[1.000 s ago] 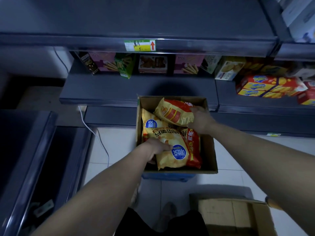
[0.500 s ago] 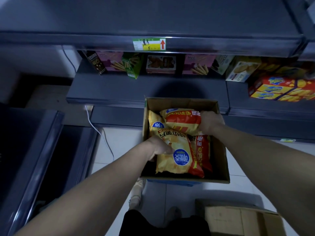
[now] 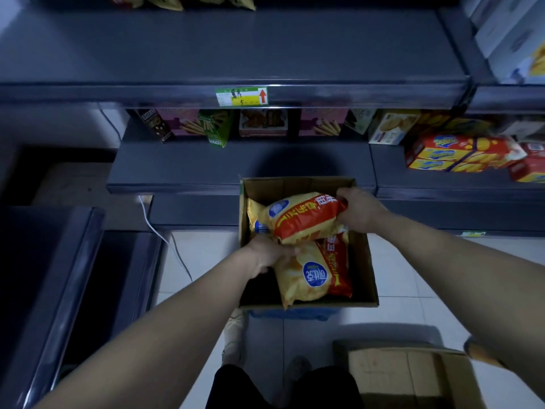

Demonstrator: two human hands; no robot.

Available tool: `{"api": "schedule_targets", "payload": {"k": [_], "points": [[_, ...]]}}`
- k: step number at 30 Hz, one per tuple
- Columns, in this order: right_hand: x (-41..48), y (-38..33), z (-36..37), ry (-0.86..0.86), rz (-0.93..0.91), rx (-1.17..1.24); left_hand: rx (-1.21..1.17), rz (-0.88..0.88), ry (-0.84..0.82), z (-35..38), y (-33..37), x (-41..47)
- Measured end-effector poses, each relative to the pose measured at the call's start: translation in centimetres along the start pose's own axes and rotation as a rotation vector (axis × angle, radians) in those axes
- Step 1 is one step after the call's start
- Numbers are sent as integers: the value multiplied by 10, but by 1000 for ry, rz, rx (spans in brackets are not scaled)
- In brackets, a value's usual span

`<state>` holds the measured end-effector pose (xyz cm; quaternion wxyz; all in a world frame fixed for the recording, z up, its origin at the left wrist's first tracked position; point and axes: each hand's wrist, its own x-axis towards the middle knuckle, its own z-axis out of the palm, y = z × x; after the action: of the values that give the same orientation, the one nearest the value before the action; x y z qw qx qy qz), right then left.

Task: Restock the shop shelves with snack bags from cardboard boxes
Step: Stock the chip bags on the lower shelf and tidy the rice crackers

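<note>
An open cardboard box (image 3: 365, 270) stands on the floor in front of the low shelves, holding several yellow and red snack bags. My right hand (image 3: 358, 209) grips the right end of the top snack bag (image 3: 303, 218), which lies raised across the box. My left hand (image 3: 267, 252) grips the upper left corner of a lower snack bag (image 3: 309, 276) with a blue round logo. Another yellow bag (image 3: 256, 214) lies at the box's back left, partly hidden.
A grey lower shelf (image 3: 236, 169) behind the box carries biscuit cartons at its back. The wide upper shelf (image 3: 236, 54) has a price label (image 3: 241, 96) on its edge. Red and yellow cracker boxes (image 3: 460, 154) sit at right. A second cardboard box (image 3: 413, 376) lies near my feet; a dark cabinet (image 3: 59, 276) stands left.
My right hand has lifted the top bag higher and turned it across the box. My left hand has shifted up onto the lower bag's corner. The view has tilted upward.
</note>
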<state>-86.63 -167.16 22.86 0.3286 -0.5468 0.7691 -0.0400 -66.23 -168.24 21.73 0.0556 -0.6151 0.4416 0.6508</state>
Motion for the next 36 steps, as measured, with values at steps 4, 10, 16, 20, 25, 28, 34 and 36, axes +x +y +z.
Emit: {"api": "schedule_targets", "payload": {"k": [4,10,16,20,25,28,34,36], "points": [[-8,-3,3,23,11,81,-286,112,-186,0,23,-17],[-24,-22,8,-56,-58,158,-599,82,-77,4,32,-25],[-41,-43,1,-259,-153,348,-773,115,281,-6,41,-27],[-47,-36,-6,-379,-16,462,-540,260,338,-31,39,-28],[-44,-24,14,-286,222,309,-359,371,275,-56,38,-36],[-39,-17,39,-356,351,316,-283,396,262,-67,33,-37],[-35,-11,74,-440,518,541,-263,412,225,-83,16,-36],[-30,-10,82,-438,544,609,-279,406,226,-87,11,-35]]}}
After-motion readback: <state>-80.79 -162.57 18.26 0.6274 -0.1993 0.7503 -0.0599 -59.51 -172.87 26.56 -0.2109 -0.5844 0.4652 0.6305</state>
